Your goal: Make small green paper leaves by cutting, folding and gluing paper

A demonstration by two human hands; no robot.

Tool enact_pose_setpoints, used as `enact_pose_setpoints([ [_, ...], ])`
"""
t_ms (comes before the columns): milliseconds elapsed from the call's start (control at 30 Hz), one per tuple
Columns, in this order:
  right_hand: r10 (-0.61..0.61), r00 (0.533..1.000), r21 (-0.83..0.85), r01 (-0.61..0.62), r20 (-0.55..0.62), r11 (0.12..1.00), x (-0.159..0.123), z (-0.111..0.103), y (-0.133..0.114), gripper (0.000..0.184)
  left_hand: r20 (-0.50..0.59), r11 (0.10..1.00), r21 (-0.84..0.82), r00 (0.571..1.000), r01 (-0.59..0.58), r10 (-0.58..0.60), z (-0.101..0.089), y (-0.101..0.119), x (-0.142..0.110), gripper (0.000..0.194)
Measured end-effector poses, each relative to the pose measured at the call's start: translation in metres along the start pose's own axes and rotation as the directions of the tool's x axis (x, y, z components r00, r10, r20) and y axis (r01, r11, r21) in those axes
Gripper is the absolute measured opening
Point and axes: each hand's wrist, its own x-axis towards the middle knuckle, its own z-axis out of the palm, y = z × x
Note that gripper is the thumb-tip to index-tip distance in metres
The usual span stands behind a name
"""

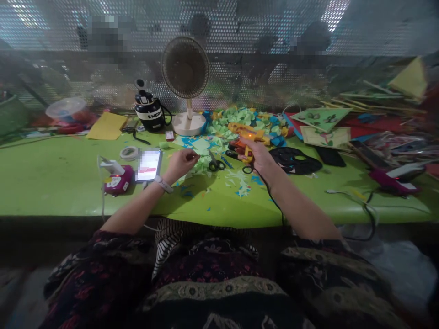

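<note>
My right hand (259,157) is wrapped round a yellow and orange glue gun (249,134) with a small orange light on its side. A black cord trails from it past the wrist to the table's front edge. My left hand (181,163) is curled with its fingertips drawn together above the green table; whatever they hold, if anything, is hidden. Between the hands lie scissors (216,162) among green and blue paper scraps (243,185). A phone (148,165) with a lit screen lies beside my left wrist.
Behind the hands are a small fan (187,68), a black jug (151,112) and a heap of paper cuttings (236,118). A tape roll (129,153) and purple device (118,180) lie left. A black mask-like piece (295,161) and paper pennants (322,119) lie right.
</note>
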Motion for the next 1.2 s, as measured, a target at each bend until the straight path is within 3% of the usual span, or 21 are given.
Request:
enact_pose_setpoints([
  [133, -0.012, 1.0, -0.034, 0.013, 0.013, 0.999, 0.008, 0.0, 0.009, 0.026, 0.046, 1.0, -0.023, 0.999, 0.011, -0.01, -0.001, -0.005, 0.001, 0.028],
  [333, -0.011, 0.995, -0.116, 0.022, 0.098, 0.993, 0.01, -0.001, 0.033, 0.023, 0.272, 0.997, 0.046, 0.961, -0.054, 0.039, -0.013, -0.014, 0.006, 0.021],
  [433, -0.014, 0.99, -0.154, 0.035, 0.139, 0.987, 0.007, -0.003, 0.041, 0.023, 0.323, 0.986, 0.134, 0.945, -0.103, 0.055, -0.015, -0.009, 0.004, 0.021],
  [600, -0.043, 0.988, -0.188, 0.071, 0.15, 0.98, 0.002, -0.006, 0.037, 0.024, 0.245, 0.951, 0.242, 0.96, -0.192, 0.132, -0.008, 0.004, -0.005, 0.015],
  [733, -0.058, 0.988, -0.232, 0.09, 0.142, 0.969, 0.002, -0.007, 0.036, 0.026, 0.25, 0.892, 0.368, 0.952, -0.261, 0.176, -0.001, 0.006, -0.01, 0.017],
  [933, -0.028, 0.984, -0.287, 0.078, 0.174, 0.955, 0.0, -0.004, 0.039, 0.035, 0.227, 0.85, 0.466, 0.961, -0.247, 0.155, 0.008, 0.003, -0.008, 0.021],
  [1033, -0.008, 0.984, -0.28, 0.058, 0.176, 0.958, -0.004, -0.002, 0.039, 0.033, 0.14, 0.893, 0.408, 0.979, -0.191, 0.146, 0.009, -0.003, -0.005, 0.019],
  [1200, -0.013, 0.988, -0.242, 0.051, 0.157, 0.969, -0.008, -0.003, 0.041, 0.034, -0.101, 0.982, 0.104, 0.98, -0.159, 0.17, 0.01, -0.014, 0.001, 0.014],
])
